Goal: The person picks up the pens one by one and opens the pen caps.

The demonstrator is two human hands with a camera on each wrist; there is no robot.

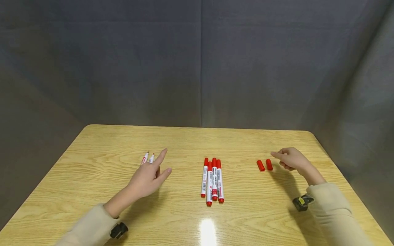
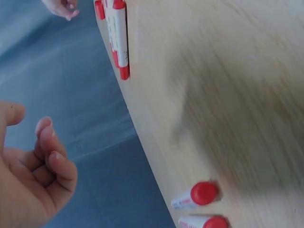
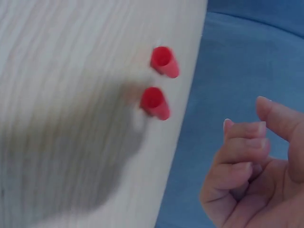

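My left hand (image 1: 143,181) hovers over the left part of the table, index finger and thumb stretched out, nothing held. Just beyond it lie two uncapped whiteboard markers, one (image 1: 145,158) beside the other (image 1: 152,158), partly hidden by the hand. Their red rear ends (image 2: 204,193) show in the left wrist view. On the right, my right hand (image 1: 292,160) hangs above the table with loosely bent fingers and holds nothing. Two loose red marker caps, one (image 1: 260,165) left of the other (image 1: 269,164), lie to its left. Their hollow openings show in the right wrist view.
Several capped red markers (image 1: 214,179) lie close together at the table's middle. The wooden table (image 1: 184,143) ends at a dark grey curtain (image 1: 147,68). A band with a small dark device (image 1: 118,230) is on each wrist.
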